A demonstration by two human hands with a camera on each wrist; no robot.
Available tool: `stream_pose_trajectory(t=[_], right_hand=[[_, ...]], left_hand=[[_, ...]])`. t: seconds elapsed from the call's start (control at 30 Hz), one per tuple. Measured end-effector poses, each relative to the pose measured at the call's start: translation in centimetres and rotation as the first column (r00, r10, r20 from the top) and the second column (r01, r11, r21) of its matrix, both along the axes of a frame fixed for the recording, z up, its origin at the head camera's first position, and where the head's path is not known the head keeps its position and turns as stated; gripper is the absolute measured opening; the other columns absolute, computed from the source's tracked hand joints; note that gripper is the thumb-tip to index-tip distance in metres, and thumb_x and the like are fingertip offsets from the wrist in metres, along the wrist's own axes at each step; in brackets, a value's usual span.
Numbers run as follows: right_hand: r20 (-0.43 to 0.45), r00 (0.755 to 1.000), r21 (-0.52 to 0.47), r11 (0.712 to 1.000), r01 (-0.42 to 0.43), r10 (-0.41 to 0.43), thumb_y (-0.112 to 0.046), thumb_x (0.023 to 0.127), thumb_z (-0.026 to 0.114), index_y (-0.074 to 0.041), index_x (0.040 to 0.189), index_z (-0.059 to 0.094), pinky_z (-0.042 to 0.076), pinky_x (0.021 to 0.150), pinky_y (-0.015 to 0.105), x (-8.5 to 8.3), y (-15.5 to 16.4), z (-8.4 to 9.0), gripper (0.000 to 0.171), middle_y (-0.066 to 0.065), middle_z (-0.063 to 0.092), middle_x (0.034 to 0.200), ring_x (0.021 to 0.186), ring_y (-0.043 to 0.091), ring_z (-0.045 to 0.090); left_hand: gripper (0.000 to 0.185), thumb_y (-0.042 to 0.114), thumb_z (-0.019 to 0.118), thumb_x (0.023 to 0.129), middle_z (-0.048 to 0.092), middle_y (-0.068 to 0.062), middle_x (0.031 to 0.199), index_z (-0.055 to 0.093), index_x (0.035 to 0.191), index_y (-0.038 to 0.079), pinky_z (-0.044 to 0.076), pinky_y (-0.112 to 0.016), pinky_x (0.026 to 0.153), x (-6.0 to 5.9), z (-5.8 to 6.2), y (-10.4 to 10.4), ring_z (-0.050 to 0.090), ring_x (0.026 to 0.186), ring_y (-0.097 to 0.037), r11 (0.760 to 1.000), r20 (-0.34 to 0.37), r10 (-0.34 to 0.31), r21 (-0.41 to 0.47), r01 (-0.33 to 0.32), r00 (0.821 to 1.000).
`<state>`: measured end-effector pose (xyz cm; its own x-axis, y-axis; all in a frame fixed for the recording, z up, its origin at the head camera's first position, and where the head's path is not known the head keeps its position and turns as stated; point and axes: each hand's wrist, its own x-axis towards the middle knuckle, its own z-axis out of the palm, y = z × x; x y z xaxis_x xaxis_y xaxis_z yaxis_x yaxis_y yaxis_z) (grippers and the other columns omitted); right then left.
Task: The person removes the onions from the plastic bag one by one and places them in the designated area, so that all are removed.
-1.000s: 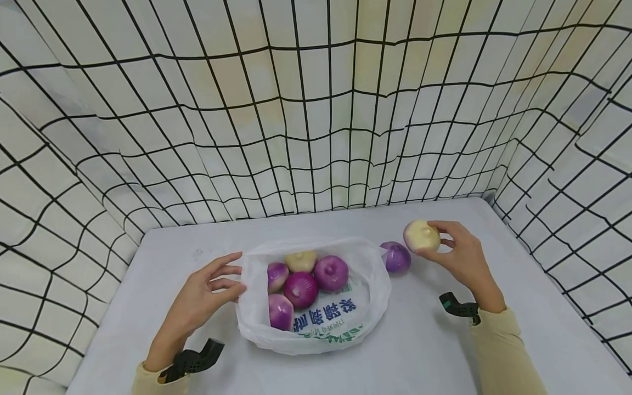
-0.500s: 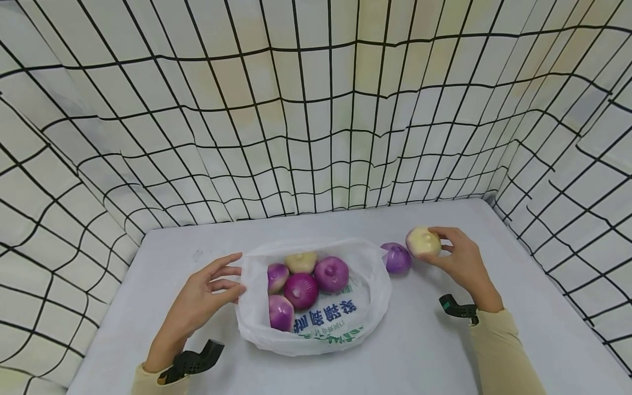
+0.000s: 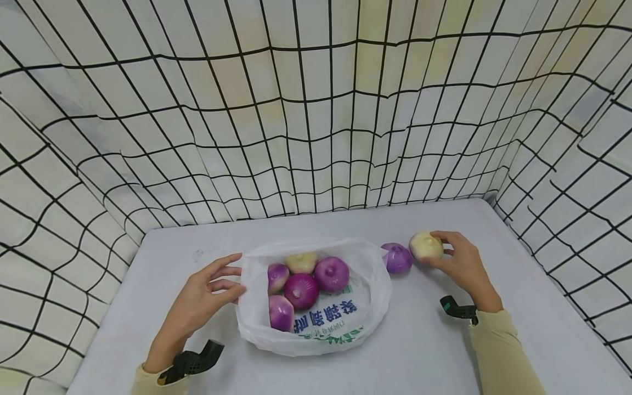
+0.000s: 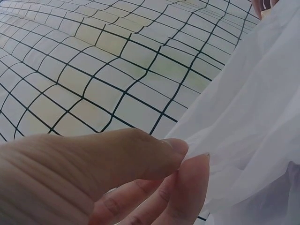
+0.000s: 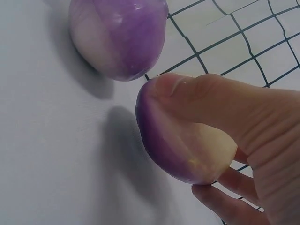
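My right hand [image 3: 461,260] grips a pale onion [image 3: 425,247] with purple on one side, thumb and fingers around it. In the right wrist view this onion [image 5: 183,136] is close over the table, its shadow beside it. Just left of it, a purple onion [image 3: 397,259] lies on the table by the bag's right edge. The white plastic bag [image 3: 254,307] lies with its mouth open, several purple onions and a pale one inside. At the bag's left rim my left hand [image 3: 204,296] pinches the plastic; in the left wrist view thumb and fingertip [image 4: 194,173] meet there.
A white-covered table [image 3: 415,340] bears everything. Black netting [image 3: 331,131] over pale cloth walls the back and both sides. Each wrist carries a black camera mount, the left one [image 3: 195,359] near the bag's front left.
My right hand has lowered the pale onion toward the table, slightly right, beside the purple onion. The left hand and bag have stayed put.
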<state>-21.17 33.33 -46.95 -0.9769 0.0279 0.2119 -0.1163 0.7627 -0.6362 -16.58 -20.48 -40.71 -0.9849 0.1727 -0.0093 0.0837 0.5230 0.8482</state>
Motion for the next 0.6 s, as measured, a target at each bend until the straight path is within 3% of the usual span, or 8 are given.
stream_pose_trajectory(t=[0.6], right_hand=[[0.046, 0.999, -0.022, 1.000, -0.006, 0.007, -0.036, 0.082, 0.089, -0.002, 0.140, 0.058, 0.056, 0.101, 0.055, -0.17, 0.30, -0.47, 0.075, 0.023, 0.058, 0.140, 0.128, 0.041, 0.057]], left_hand=[[0.071, 0.024, 0.079, 0.092, 0.066, -0.020, 0.135, 0.046, 0.154, 0.014, 0.061, -0.020, 0.079, -0.04, -0.01, 0.02, 0.073, 0.093, 0.002, 1.000, 0.003, 0.000, 0.003, 0.000, 1.000]])
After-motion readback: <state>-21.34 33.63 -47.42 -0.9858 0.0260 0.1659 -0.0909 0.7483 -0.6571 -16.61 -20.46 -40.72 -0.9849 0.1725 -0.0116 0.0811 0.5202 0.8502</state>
